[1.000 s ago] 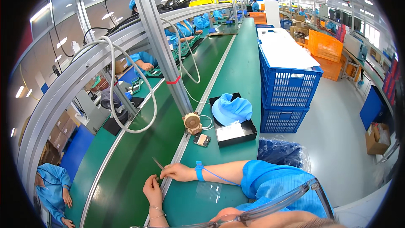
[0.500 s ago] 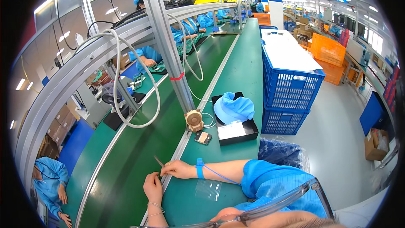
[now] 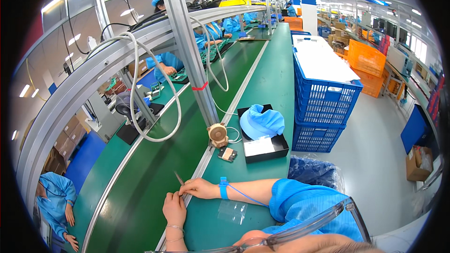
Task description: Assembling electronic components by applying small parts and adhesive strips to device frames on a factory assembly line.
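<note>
My right hand, with a blue strap round its wrist, pinches a slim grey pointed tool, perhaps tweezers. The tool points up and left over the green conveyor belt. Just below, my left hand meets the right fingertips at the belt's metal edge rail. Its fingers are curled together, and whatever they hold is hidden or too small to make out. A clear plastic sheet lies on the green bench beside my right forearm.
Ahead on the bench stand a small tan fan, a small black-and-tan block and a black tray with a blue cap. A metal post rises near the belt. Blue crates stand right. Co-workers sit across the belt.
The whole view has shifted slightly. My hands stay together at the rail, with the left fingers now tucked closer under the right ones. The tool's angle has changed a little.
</note>
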### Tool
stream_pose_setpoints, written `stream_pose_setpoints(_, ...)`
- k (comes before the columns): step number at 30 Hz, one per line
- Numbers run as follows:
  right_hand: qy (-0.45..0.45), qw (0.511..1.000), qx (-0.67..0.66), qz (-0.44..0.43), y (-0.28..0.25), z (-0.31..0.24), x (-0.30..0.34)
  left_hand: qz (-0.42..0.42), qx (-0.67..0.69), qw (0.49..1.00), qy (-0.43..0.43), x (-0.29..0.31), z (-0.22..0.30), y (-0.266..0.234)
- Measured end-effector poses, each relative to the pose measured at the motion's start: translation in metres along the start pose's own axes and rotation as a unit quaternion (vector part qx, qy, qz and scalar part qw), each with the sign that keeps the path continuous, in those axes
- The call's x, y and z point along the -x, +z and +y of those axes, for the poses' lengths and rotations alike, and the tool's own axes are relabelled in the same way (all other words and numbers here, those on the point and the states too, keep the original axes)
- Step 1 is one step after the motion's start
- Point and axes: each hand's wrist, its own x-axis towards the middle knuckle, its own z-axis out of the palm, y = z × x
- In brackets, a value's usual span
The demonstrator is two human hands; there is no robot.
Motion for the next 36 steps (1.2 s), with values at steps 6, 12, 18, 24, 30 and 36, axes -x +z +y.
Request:
stream_pose_setpoints(6, 0.001, 1.000, -0.017, 0.011, 0.000, -0.001, 0.001, 0.004, 0.014, 1.000, 0.015, -0.001, 0.003, 0.000)
stream_pose_setpoints(12, 0.017, 1.000, -0.010, 0.014, 0.000, -0.003, 0.001, 0.001, -0.015, 1.000, 0.017, -0.001, 0.000, 0.002)
stream_pose_setpoints(18, 0.012, 1.000, -0.019, 0.003, -0.002, -0.002, 0.001, 0.008, -0.021, 1.000, 0.005, -0.001, -0.002, 0.001)
stream_pose_setpoints(24, 0.039, 0.999, -0.034, 0.003, 0.000, -0.003, 0.001, 0.004, -0.038, 0.999, -0.001, -0.001, -0.004, -0.001)
stream_pose_setpoints(30, 0.057, 0.998, -0.037, 0.007, 0.001, -0.005, 0.001, -0.008, -0.048, 0.999, -0.006, -0.001, -0.007, 0.000)
stream_pose_setpoints(36, 0.026, 1.000, 0.013, 0.007, -0.001, -0.003, 0.001, 0.006, -0.035, 0.999, -0.005, -0.002, -0.001, -0.001)
